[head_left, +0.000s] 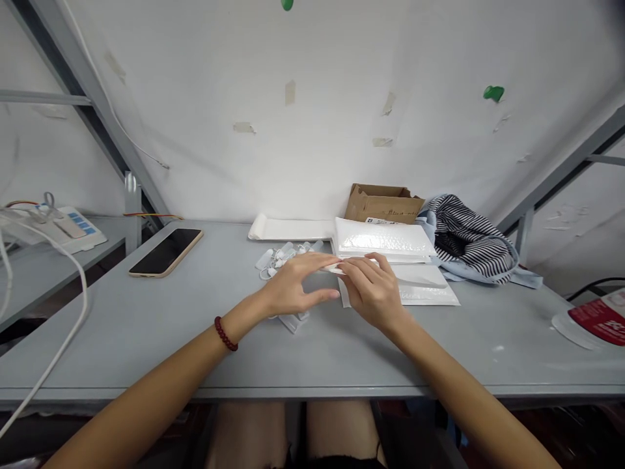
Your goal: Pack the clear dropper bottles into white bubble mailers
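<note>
My left hand (295,285) is stretched out above the table, its thumb well apart from the fingers. Its fingertips meet those of my right hand (372,290), whose fingers are curled and pressed together on a small white item (334,268). Most of that item is hidden, so its kind cannot be made out. Behind and below my left hand lies a loose pile of small white pieces in clear wrapping (279,256). White bubble mailers (385,240) are stacked just beyond my right hand, and a flatter white mailer (427,294) lies under them.
A phone (166,253) lies at the left, with a white cable (81,306) hanging nearby. Along the wall are a long white tray-like piece (295,229), a cardboard box (383,203) and a striped cloth bag (469,238). A red and white package (598,319) sits far right.
</note>
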{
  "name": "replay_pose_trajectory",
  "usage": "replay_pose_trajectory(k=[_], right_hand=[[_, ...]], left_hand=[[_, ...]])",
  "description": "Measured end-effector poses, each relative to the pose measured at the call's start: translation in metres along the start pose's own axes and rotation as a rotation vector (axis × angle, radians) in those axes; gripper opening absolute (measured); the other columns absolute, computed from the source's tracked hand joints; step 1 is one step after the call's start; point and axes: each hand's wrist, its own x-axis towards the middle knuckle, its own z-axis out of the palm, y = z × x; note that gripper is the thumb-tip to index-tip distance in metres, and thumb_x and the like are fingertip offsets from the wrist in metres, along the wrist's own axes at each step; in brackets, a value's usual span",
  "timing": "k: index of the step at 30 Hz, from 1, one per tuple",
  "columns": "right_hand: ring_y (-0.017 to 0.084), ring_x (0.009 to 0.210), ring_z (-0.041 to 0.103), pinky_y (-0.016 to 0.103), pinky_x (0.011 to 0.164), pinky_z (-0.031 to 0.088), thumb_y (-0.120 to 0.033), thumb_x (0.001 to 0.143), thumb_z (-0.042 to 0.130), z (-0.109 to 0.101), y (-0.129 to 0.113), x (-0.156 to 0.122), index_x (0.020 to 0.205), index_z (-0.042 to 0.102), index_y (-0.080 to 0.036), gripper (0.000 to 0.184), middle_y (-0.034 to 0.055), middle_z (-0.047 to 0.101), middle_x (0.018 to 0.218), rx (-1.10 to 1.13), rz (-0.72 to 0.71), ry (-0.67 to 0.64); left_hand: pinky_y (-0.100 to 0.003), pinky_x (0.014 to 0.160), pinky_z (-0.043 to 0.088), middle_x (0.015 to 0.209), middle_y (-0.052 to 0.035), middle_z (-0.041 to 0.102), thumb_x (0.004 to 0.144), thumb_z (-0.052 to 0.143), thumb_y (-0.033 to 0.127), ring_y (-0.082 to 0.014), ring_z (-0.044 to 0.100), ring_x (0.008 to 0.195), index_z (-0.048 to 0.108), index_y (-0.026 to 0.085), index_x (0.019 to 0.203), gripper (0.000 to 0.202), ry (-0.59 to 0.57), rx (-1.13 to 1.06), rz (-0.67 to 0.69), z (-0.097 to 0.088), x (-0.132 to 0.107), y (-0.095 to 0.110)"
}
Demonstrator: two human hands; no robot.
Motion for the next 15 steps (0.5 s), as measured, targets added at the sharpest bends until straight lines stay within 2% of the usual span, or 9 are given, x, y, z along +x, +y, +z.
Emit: replay_pose_trajectory(k=[4, 8, 11, 15], right_hand=[[0.014, 0.071, 0.063, 0.035, 0.084, 0.035, -0.014, 0.091, 0.046, -0.007, -0.002, 0.001, 0.087, 0.062, -0.021, 0.017, 0.0011, 0.069, 0.076, 0.019, 0.032, 0.065], [0.014, 0.07, 0.064, 0.037, 0.086, 0.034, -0.011, 0.087, 0.052, -0.01, -0.007, 0.003, 0.086, 0.061, -0.023, 0.015, -0.0021, 0.068, 0.072, 0.002, 0.006, 0.216], [0.017, 0.076, 0.064, 0.038, 0.086, 0.035, -0.012, 0.085, 0.056, -0.012, -0.006, 0.005, 0.09, 0.062, -0.024, 0.014, -0.0007, 0.068, 0.074, -0.035, 0.017, 0.288], [0.021, 0.083, 0.063, 0.041, 0.086, 0.036, -0.015, 0.085, 0.054, -0.012, -0.003, 0.007, 0.09, 0.064, -0.026, 0.016, 0.0025, 0.068, 0.082, -0.125, 0.118, 0.283]], left_hand=[[-0.037, 0.097, 0.043, 0.116, -0.0067, 0.067, 0.088, 0.046, 0.017, -0.023, 0.059, 0.11, 0.063, 0.024, 0.116, 0.033, -0.051, 0.122, -0.038, 0.011, -0.001, -0.007], [-0.03, 0.079, 0.049, 0.096, -0.0047, 0.071, 0.087, 0.041, 0.011, -0.0196, 0.065, 0.088, 0.066, 0.022, 0.1, 0.031, -0.053, 0.11, -0.09, 0.018, -0.001, -0.009], [-0.028, 0.075, 0.049, 0.081, -0.0031, 0.071, 0.087, 0.041, 0.012, -0.0179, 0.066, 0.078, 0.066, 0.02, 0.087, 0.025, -0.052, 0.017, -0.155, 0.021, -0.001, -0.004], [-0.027, 0.072, 0.05, 0.074, -0.0041, 0.07, 0.092, 0.043, 0.024, -0.0174, 0.068, 0.07, 0.064, 0.017, 0.079, 0.026, -0.156, -0.265, -0.246, 0.026, 0.003, 0.005]])
